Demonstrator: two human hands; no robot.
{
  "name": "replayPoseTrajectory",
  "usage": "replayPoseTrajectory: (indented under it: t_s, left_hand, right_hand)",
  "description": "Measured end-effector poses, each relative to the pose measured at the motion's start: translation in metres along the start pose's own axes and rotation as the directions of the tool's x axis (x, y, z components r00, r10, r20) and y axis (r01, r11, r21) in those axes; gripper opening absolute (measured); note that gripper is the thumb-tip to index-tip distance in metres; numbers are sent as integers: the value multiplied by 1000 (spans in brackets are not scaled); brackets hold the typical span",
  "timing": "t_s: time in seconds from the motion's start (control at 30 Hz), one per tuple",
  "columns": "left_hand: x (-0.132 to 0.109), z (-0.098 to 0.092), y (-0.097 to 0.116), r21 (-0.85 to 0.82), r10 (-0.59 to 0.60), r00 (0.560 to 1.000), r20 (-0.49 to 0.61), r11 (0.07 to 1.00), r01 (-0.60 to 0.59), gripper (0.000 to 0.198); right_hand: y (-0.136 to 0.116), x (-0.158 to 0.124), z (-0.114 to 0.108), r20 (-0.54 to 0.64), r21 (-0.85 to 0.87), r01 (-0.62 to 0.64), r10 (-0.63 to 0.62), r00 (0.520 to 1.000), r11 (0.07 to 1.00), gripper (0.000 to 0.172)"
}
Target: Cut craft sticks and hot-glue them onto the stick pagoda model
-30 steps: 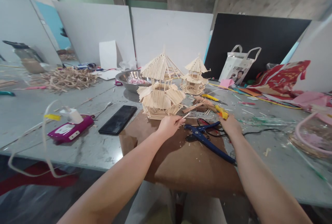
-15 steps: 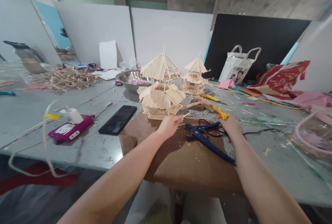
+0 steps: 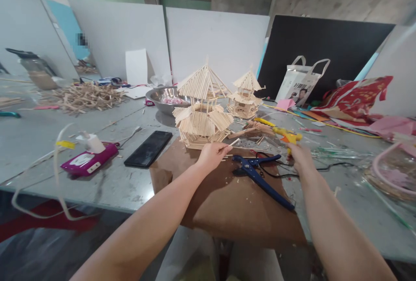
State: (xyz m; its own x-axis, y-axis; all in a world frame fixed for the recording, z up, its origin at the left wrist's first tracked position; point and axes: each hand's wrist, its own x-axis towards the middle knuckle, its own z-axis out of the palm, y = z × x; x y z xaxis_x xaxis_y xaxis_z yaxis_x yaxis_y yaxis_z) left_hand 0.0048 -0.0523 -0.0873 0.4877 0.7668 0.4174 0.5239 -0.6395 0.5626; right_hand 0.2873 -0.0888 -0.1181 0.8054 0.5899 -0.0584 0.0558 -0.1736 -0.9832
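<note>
Head view: left hand (image 3: 212,155) pinches a thin wooden stick (image 3: 234,142), its tip just beside the base of the big stick pagoda (image 3: 202,114). The pagoda stands mid-table at the far edge of the brown cardboard (image 3: 227,205). Right hand (image 3: 300,156) is wrapped around a yellow glue gun (image 3: 286,135), right of the pagoda. Likely risks: the hot nozzle or glue could touch fingers, a nudge from either hand could snap roof slats, and the black cord (image 3: 338,165) looping by the blue cutters (image 3: 260,172) could snag. Pagoda looks pale, two-tiered, upright, light and brittle.
</note>
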Motion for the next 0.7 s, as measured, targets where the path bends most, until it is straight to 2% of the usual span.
replayPoseTrajectory:
  t_s: [0.13,0.27,0.43,0.57,0.7]
  left_hand:
    - [0,-3,1,34,0,1000,-6,999,1,38]
    - [0,-3,1,62,-20,1000,11,998,19,40]
    - [-1,-3,2,91,-23,999,22,996,21,42]
    - [0,-3,2,103,5,1000,30,995,-9,41]
    - [0,-4,2,128,23,999,32,991,-27,39]
  right_hand:
    - [-11,-10,1,12,138,-7,6,1000,990,12]
    - [-14,-14,2,20,227,34,-39,999,973,15]
    - [-14,-18,4,-22,226,159,-158,987,961,16]
    - [-16,-22,6,-26,238,173,-172,985,956,22]
    - [-20,-26,8,27,261,194,-208,978,946,19]
